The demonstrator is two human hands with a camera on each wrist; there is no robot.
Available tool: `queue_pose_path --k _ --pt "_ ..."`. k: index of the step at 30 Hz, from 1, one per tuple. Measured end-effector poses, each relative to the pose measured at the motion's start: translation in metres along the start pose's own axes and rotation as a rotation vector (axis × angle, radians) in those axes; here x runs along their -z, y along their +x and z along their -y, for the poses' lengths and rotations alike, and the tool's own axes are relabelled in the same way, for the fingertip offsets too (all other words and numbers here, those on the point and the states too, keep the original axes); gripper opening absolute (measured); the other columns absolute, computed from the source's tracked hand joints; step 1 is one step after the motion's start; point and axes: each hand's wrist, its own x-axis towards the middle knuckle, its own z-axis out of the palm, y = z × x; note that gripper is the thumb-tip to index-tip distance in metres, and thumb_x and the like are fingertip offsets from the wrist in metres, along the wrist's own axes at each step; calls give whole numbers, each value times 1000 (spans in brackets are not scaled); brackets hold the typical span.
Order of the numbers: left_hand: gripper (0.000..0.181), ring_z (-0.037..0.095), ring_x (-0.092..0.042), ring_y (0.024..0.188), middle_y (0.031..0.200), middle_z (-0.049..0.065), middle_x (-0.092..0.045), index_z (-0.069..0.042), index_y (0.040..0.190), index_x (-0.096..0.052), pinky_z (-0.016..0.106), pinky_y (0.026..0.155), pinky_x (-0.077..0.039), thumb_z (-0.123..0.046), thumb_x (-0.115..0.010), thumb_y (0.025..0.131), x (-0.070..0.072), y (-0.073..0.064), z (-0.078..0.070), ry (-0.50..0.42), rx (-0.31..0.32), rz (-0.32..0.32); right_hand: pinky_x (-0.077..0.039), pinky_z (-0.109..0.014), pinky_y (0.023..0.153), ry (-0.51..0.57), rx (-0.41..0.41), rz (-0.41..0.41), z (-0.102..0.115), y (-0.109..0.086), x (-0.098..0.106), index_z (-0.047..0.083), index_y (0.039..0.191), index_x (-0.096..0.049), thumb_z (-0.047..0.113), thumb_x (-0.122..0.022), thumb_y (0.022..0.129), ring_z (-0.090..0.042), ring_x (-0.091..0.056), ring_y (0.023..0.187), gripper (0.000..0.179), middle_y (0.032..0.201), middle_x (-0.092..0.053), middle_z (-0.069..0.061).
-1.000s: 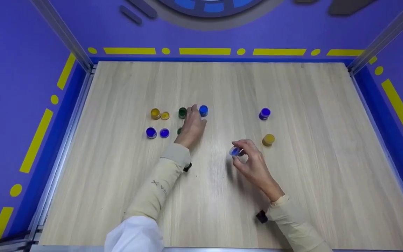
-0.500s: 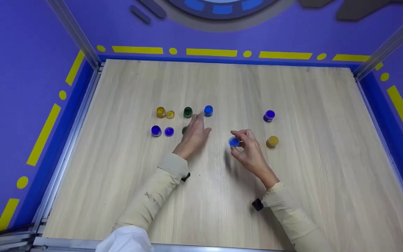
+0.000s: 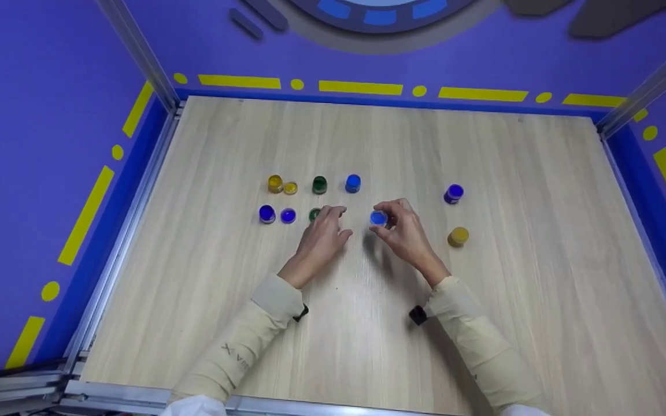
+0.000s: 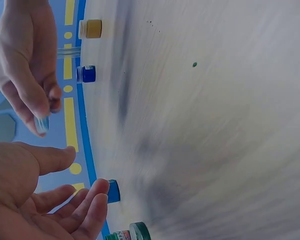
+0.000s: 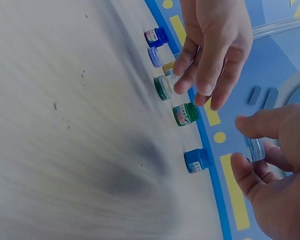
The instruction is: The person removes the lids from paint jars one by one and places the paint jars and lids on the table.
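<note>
My right hand pinches a clear lid with blue paint inside it between thumb and fingers, above the table. Beyond it stands an uncapped blue paint jar. My left hand hovers just left of the lid with loosely bent, spread fingers and nothing in them; in the left wrist view its palm faces the other hand. Partly covered by the left hand is a green lid, lying in front of an uncapped green paint jar.
To the left are a yellow paint jar beside its lid, and a violet jar beside a violet lid. On the right stand another violet jar and a yellow one. Blue walls border the table.
My left hand has drawn back from between the green and blue jars toward me. The right hand has carried the lid forward and left, closer to the left hand. The head view has shifted slightly.
</note>
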Motion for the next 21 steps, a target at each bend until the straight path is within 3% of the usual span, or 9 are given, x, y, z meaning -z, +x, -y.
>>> queue_pose_path --k 6,12,21 --pt "43 24 -64 107 132 13 -60 -3 139 -59 40 94 -53 -18 -70 100 3 -12 5 9 -12 12 -53 -42 83 -27 -8 22 -5 19 -14 -6 120 -68 -5 -78 86 -29 -60 97 35 109 -61 -16" --pt "37 28 -65 113 130 13 -62 -2 132 -65 42 96 -52 -18 -70 99 4 -24 11 23 -36 10 -52 -43 90 -58 -105 51 -10 36 -29 -6 122 -66 -7 -74 88 -31 -60 102 35 113 -61 -18" --pt "32 29 -66 108 121 13 -64 -1 125 -68 44 94 -52 -16 -72 98 2 -40 18 24 -84 -16 -49 -43 100 -80 -235 87 -18 48 -47 -4 125 -60 0 -77 90 -30 -58 110 39 120 -59 -18"
